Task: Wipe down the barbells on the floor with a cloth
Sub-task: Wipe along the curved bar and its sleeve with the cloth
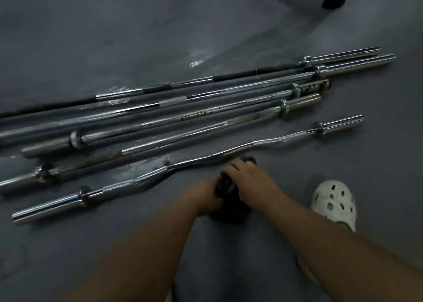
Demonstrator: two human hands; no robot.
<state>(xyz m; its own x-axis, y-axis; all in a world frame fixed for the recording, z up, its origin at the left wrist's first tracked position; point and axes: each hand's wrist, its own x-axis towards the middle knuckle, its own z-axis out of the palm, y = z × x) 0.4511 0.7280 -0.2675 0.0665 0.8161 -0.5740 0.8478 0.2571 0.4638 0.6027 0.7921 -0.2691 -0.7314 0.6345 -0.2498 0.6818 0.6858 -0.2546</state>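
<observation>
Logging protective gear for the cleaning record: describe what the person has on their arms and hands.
Nothing is worn on either arm. The left hand and right hand are bare, with no gloves, and both forearms are uncovered as far as the frame shows: no sleeves, watch or wristband visible. No rings can be made out in the blur.

We had a single head-worn view, looking forward and steeply down at the grey floor (114, 38). Our forearms reached in from the bottom edge; the barbells (183, 118) lay close, across the middle.
</observation>
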